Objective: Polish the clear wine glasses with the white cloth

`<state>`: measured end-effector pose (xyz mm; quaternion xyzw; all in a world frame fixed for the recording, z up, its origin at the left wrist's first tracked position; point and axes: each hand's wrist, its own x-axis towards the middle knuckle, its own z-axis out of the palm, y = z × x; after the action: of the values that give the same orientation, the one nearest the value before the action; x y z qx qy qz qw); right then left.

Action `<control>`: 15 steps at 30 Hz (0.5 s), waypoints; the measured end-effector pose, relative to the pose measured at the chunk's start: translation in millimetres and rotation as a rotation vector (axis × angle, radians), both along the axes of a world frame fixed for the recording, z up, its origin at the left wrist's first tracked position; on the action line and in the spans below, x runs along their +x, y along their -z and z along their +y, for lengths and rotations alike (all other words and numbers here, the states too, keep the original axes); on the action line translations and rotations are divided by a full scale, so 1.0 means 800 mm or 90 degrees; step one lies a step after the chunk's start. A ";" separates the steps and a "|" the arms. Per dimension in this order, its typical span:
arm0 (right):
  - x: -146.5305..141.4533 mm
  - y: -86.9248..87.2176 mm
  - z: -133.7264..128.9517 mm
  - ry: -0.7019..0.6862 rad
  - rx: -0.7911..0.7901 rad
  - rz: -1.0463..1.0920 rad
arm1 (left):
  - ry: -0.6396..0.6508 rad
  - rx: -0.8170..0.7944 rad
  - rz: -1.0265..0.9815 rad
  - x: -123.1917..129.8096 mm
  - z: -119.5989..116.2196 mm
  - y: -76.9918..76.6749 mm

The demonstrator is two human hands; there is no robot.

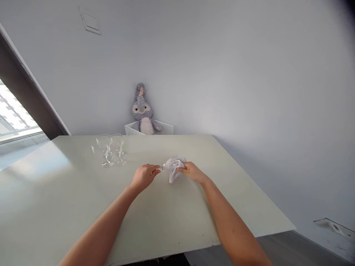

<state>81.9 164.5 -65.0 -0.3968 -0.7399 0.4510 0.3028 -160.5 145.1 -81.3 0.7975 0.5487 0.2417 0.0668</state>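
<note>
Glass (163,167) | between left grip (143,176), pinching one end | and right grip (192,171), clutching cloth (174,167) around other

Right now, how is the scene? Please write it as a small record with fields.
left hand: pinches the narrow end of a glass
right hand: holds a white cloth, bunched around the glass's other end
pale table, left part: upright stemmed glasses, grouped closely
beyond far edge: plush toy in a white perforated basket
hidden: glass's bowl, under the cloth
</note>
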 end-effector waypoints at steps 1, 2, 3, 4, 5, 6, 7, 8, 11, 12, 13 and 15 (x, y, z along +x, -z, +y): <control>0.001 0.001 0.002 0.030 0.016 0.002 | -0.023 -0.025 -0.024 -0.001 0.001 0.001; 0.001 0.002 0.003 0.061 0.030 0.002 | -0.046 -0.048 -0.047 -0.003 0.003 0.002; 0.002 0.003 0.005 0.097 0.045 0.003 | -0.072 -0.069 -0.068 -0.006 0.006 0.002; 0.003 0.003 0.006 0.139 0.066 0.004 | -0.100 -0.088 -0.088 -0.009 0.008 0.002; 0.004 0.001 0.006 0.185 0.100 0.005 | -0.129 -0.103 -0.105 -0.012 0.010 0.003; 0.004 -0.001 0.005 0.230 0.152 0.000 | -0.157 -0.113 -0.119 -0.016 0.012 0.003; 0.002 -0.004 0.002 0.267 0.221 -0.012 | -0.182 -0.117 -0.129 -0.019 0.014 0.003; -0.001 -0.007 -0.002 0.287 0.299 -0.038 | -0.198 -0.112 -0.131 -0.020 0.014 0.003; -0.022 -0.011 -0.020 0.213 0.491 -0.170 | -0.157 -0.041 -0.088 -0.014 0.009 0.005; -0.031 -0.011 -0.026 0.166 0.517 -0.204 | -0.110 -0.002 -0.055 -0.008 0.006 0.006; -0.039 -0.009 -0.031 0.123 0.522 -0.223 | -0.048 0.038 -0.017 -0.001 0.002 0.007; -0.049 -0.003 -0.035 0.084 0.470 -0.211 | 0.089 0.112 0.052 0.011 -0.007 0.008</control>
<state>42.6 136.5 -62.4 -0.3753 -0.8637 0.0647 0.3300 -151.3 139.7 -87.4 0.8457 0.4710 0.2508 -0.0091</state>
